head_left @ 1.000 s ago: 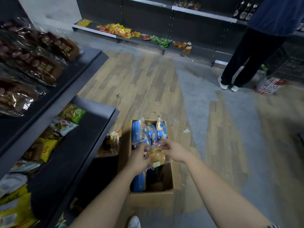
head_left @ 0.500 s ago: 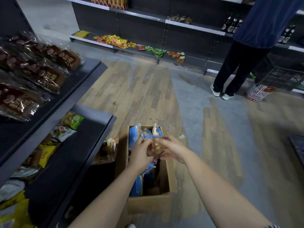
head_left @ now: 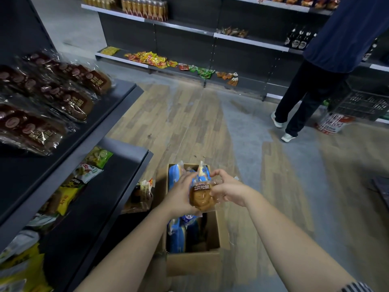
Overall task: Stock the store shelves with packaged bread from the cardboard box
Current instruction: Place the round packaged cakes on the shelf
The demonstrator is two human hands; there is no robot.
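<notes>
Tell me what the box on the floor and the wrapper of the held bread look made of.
The box: brown cardboard, matte; its folded flaps and plain tan walls show it. The bread packet: likely thin clear plastic film, glossy; the bun shows through and the edges crinkle and glint.

Clear glossy plastic wrapper on the bread packet (head_left: 201, 198), matt brown card of the cardboard box (head_left: 193, 264), shiny blue plastic packs (head_left: 175, 234) inside it, crinkled reflective film on the dark loaves (head_left: 69, 102), matt dark metal shelf (head_left: 101, 207), wood-grain plank floor (head_left: 189, 119) with dull grey patches
</notes>
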